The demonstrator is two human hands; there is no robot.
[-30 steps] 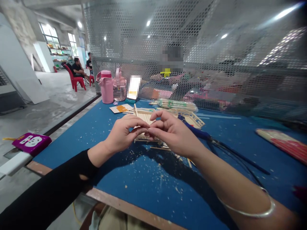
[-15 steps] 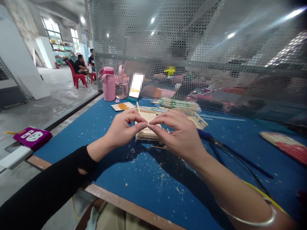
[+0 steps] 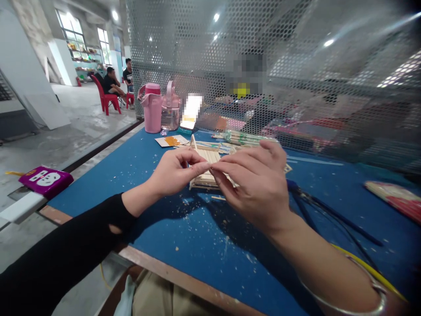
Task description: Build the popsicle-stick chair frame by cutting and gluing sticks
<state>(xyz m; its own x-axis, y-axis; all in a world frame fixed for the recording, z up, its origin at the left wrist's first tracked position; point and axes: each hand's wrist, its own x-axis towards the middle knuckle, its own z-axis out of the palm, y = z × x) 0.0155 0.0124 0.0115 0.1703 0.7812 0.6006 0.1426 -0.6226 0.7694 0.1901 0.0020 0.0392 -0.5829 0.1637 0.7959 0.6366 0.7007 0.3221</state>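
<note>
My left hand (image 3: 176,171) and my right hand (image 3: 258,184) meet at their fingertips over the table. Thumb and forefinger of each are pinched together, and whatever lies between them is too small to make out. Just behind and below the fingers sits a small wooden-stick structure (image 3: 207,179) with a slatted top and an upright stick at its left corner; my hands cover part of it. A loose stick (image 3: 218,198) lies in front of it. To the right of my right hand rests a blue-handled tool (image 3: 301,193), partly hidden.
Wood crumbs dot the blue tabletop (image 3: 158,232). At the back stand a pink jug (image 3: 152,109), a clear bottle (image 3: 171,115) and a phone (image 3: 190,112), before a perforated metal screen (image 3: 184,57). A purple power strip (image 3: 46,181) is left; a red-and-clear packet (image 3: 394,198) lies right.
The fingertips stay together while my right hand has turned, its back rising and outer fingers lifting. The view has shifted slightly, and more of the stick structure shows than a second ago.
</note>
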